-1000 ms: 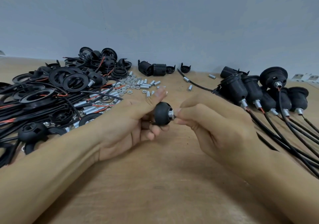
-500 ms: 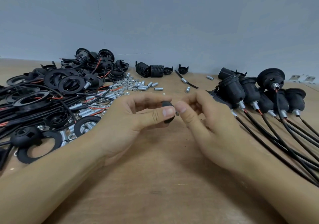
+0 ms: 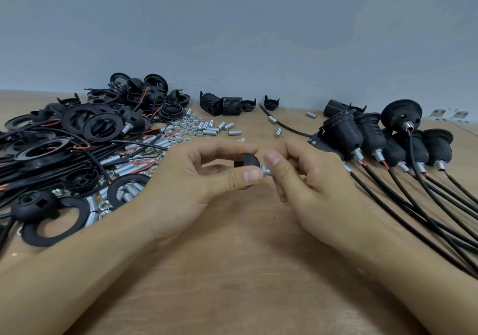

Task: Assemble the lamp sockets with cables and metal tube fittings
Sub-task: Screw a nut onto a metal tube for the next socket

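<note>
Above surface (image 3: pixel 245 283) centre, your left hand (image 3: pixel 207 179) clamped socket cap (image 3: pixel 247 160); right hand (image 3: pixel 305 177) pinched metal tube fitting (image 3: pixel 267 172), axis level, pointing left into cap.

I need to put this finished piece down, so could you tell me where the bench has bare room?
Bare wood lies between your forearms, and a smaller strip between the loose metal tubes and the finished sockets. The parts heap crowds the left; cables fan across the right.
</note>
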Demonstrator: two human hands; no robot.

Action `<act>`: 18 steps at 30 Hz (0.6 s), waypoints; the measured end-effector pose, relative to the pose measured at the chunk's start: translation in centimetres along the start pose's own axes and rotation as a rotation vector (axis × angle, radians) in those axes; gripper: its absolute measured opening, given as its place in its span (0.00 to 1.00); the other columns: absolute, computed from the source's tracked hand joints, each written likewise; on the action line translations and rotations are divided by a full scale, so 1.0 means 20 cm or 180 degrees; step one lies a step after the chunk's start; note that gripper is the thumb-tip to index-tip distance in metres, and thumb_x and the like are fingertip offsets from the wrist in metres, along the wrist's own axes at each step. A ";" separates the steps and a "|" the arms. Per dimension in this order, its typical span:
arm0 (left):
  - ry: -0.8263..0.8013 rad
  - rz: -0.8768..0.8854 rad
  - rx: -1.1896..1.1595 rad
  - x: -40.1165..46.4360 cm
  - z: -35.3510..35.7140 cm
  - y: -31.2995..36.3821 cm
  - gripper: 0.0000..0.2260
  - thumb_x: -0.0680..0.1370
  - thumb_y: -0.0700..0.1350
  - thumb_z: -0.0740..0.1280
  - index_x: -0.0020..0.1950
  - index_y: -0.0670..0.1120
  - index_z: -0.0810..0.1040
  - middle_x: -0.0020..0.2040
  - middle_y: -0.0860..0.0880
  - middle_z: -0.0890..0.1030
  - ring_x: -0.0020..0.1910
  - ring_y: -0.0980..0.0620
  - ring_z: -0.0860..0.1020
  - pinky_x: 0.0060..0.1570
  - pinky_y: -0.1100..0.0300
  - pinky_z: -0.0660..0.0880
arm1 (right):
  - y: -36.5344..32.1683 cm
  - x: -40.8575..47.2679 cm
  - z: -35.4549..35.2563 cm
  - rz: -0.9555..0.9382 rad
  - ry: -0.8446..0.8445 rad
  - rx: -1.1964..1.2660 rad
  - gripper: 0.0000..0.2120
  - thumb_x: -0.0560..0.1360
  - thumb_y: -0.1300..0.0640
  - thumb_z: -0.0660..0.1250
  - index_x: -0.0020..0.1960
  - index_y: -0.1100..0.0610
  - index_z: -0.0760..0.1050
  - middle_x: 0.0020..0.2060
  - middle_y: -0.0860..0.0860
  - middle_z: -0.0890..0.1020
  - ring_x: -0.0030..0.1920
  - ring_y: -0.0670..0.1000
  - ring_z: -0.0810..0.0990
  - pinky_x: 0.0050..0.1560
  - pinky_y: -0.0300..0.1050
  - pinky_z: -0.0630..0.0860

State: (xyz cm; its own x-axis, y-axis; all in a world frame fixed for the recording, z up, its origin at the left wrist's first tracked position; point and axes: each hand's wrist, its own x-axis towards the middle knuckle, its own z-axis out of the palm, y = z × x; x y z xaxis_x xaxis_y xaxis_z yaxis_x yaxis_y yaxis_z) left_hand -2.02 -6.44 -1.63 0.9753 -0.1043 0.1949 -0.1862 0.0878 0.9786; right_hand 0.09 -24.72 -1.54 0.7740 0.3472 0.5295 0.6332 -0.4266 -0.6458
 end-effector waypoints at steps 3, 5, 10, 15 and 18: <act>-0.0080 0.0117 0.0004 0.00 0.00 0.00 0.18 0.63 0.46 0.79 0.52 0.49 0.85 0.51 0.48 0.85 0.45 0.51 0.83 0.51 0.60 0.78 | 0.00 0.00 0.01 0.0025 0.0054 0.0008 0.19 0.83 0.50 0.57 0.33 0.43 0.68 0.24 0.40 0.74 0.29 0.38 0.75 0.32 0.30 0.66; 0.0012 0.0153 0.0023 0.00 0.00 0.00 0.19 0.63 0.47 0.79 0.53 0.49 0.85 0.52 0.47 0.85 0.46 0.52 0.83 0.51 0.61 0.78 | 0.00 0.00 0.01 0.0153 0.0085 0.0167 0.20 0.81 0.45 0.55 0.33 0.48 0.71 0.24 0.43 0.76 0.27 0.42 0.75 0.30 0.32 0.68; 0.0259 -0.0020 -0.0056 0.01 -0.01 -0.01 0.20 0.62 0.47 0.79 0.53 0.47 0.85 0.50 0.44 0.85 0.45 0.47 0.84 0.51 0.57 0.78 | 0.00 0.00 -0.01 0.0257 -0.0006 0.0246 0.08 0.76 0.45 0.64 0.42 0.48 0.74 0.29 0.51 0.78 0.29 0.52 0.75 0.34 0.55 0.75; 0.0156 -0.0047 -0.0434 0.01 -0.01 0.00 0.16 0.68 0.44 0.76 0.54 0.41 0.84 0.50 0.41 0.84 0.48 0.46 0.83 0.51 0.55 0.80 | 0.00 0.01 -0.01 0.0180 0.0094 0.0303 0.06 0.75 0.48 0.65 0.44 0.50 0.75 0.31 0.50 0.78 0.31 0.53 0.76 0.36 0.59 0.76; 0.0180 -0.0138 -0.0564 0.01 0.00 0.01 0.18 0.67 0.44 0.75 0.55 0.39 0.83 0.49 0.39 0.84 0.47 0.46 0.83 0.49 0.56 0.80 | 0.01 0.01 -0.01 0.0183 0.0082 0.0377 0.04 0.75 0.49 0.65 0.44 0.49 0.75 0.33 0.48 0.79 0.31 0.51 0.76 0.36 0.57 0.77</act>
State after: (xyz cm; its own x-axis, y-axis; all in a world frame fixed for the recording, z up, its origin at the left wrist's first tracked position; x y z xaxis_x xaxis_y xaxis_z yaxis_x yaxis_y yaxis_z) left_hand -1.84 -6.46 -1.41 0.9880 -0.0565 0.1440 -0.1249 0.2580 0.9581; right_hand 0.32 -24.90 -1.53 0.8096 0.3029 0.5028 0.5848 -0.3429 -0.7351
